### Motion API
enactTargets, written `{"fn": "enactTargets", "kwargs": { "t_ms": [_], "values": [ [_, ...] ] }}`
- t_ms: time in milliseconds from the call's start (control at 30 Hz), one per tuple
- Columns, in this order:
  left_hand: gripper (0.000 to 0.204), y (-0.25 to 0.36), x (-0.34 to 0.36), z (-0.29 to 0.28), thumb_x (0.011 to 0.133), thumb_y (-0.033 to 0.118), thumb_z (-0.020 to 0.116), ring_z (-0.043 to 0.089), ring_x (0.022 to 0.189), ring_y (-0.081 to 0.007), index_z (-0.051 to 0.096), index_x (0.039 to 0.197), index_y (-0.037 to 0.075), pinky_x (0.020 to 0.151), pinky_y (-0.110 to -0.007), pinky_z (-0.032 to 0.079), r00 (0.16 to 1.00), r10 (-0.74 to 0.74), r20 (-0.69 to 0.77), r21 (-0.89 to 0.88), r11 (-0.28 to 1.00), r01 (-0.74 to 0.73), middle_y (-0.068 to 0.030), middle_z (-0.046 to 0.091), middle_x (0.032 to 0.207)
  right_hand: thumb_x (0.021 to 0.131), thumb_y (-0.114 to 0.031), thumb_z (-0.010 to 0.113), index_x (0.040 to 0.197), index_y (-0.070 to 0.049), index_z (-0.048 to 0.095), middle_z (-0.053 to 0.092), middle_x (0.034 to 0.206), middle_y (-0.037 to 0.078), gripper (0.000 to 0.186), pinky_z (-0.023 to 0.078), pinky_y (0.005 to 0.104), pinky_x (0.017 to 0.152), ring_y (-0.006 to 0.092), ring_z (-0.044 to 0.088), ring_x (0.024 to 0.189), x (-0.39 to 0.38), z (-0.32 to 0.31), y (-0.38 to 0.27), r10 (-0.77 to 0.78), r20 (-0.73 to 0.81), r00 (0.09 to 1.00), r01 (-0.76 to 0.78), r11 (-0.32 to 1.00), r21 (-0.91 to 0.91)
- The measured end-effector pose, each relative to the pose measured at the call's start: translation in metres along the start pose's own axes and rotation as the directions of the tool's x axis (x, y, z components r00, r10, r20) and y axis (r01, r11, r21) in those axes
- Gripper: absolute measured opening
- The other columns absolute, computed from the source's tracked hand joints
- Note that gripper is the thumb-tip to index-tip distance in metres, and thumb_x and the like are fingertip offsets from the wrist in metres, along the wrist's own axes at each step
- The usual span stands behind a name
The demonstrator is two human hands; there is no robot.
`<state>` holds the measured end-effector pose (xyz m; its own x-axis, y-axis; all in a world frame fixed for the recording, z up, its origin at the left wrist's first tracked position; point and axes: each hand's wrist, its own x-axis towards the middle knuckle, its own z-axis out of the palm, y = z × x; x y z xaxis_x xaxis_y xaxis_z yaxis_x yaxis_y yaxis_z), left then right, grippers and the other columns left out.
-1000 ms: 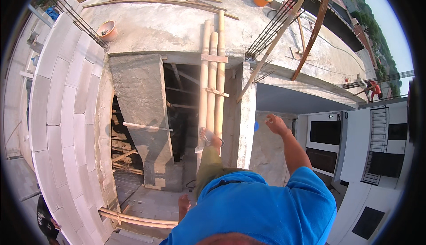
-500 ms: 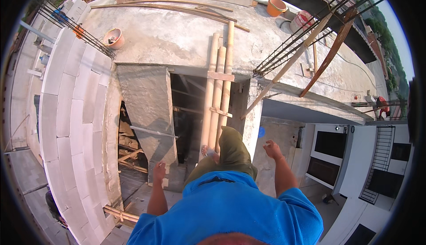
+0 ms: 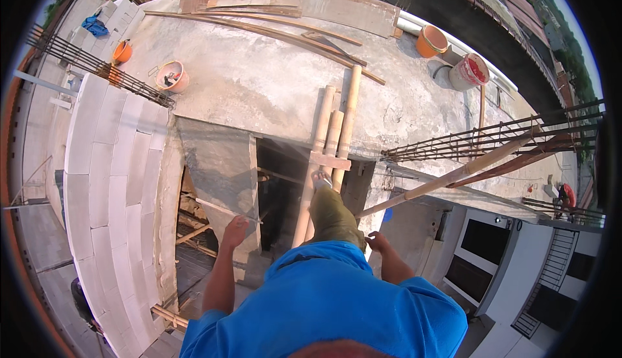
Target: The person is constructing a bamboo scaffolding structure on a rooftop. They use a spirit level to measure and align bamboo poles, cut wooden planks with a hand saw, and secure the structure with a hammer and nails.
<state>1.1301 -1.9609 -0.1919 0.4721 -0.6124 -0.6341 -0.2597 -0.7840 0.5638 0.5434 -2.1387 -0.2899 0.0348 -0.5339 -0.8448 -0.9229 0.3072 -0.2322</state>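
My left hand [image 3: 236, 230] hangs empty beside my body, fingers loosely bent and open, over the gap left of the bamboo poles [image 3: 300, 225]. On the right, my right hand [image 3: 376, 241] is lowered and partly in shade, empty, fingers slightly apart, near a long diagonal pole [image 3: 447, 180]. Neither hand visibly touches anything. My foot [image 3: 322, 180] in a sandal rests on the three poles, just below a wooden crosspiece [image 3: 330, 161] fixed across them. The poles span a dark opening [image 3: 275, 193] up to the concrete slab [image 3: 253, 92].
A block wall [image 3: 103, 209] stands left. Rebar cages [image 3: 492, 134] jut from both sides. Buckets [image 3: 431, 40] and loose planks [image 3: 272, 27] lie on the slab. A person in red [image 3: 566, 195] is far right; a dark-clothed person [image 3: 81, 300] is partly hidden lower left. A drop lies below right.
I have advanced along the poles, my foot now farther up at the crosspiece. My left hand has risen; my right hand has dropped lower and closer to my body.
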Motion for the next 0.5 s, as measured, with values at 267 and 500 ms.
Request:
{"fn": "enactTargets", "kwargs": {
  "t_ms": [267,500],
  "values": [
    [0.052,0.081,0.086,0.003,0.104,0.043,0.071,0.072,0.121,-0.0358,0.068,0.139,0.005,0.103,-0.046,0.055,0.993,-0.074,-0.088,-0.051,0.996,0.070,-0.0218,0.075,0.130,0.107,-0.025,0.073,0.139,-0.002,0.064,0.078,0.109,0.016,0.041,0.060,0.0367,0.085,0.0215,0.076,0.096,0.120,-0.270,-0.273,-0.440,-0.447,0.779,0.588,0.761,0.275],
    [0.048,0.096,0.116,0.029,0.100,0.039,0.070,0.073,0.117,-0.0400,0.074,0.129,0.002,0.101,-0.047,0.055,0.990,-0.137,0.029,-0.347,0.928,0.138,-0.0257,0.076,0.125,0.102,-0.035,0.076,0.136,-0.006,0.068,0.081,0.109,0.017,0.046,0.059,0.0468,0.093,0.0345,0.078,0.102,0.166,-0.347,-0.338,-0.471,-0.352,0.809,0.469,0.878,-0.097]
  ]
}}
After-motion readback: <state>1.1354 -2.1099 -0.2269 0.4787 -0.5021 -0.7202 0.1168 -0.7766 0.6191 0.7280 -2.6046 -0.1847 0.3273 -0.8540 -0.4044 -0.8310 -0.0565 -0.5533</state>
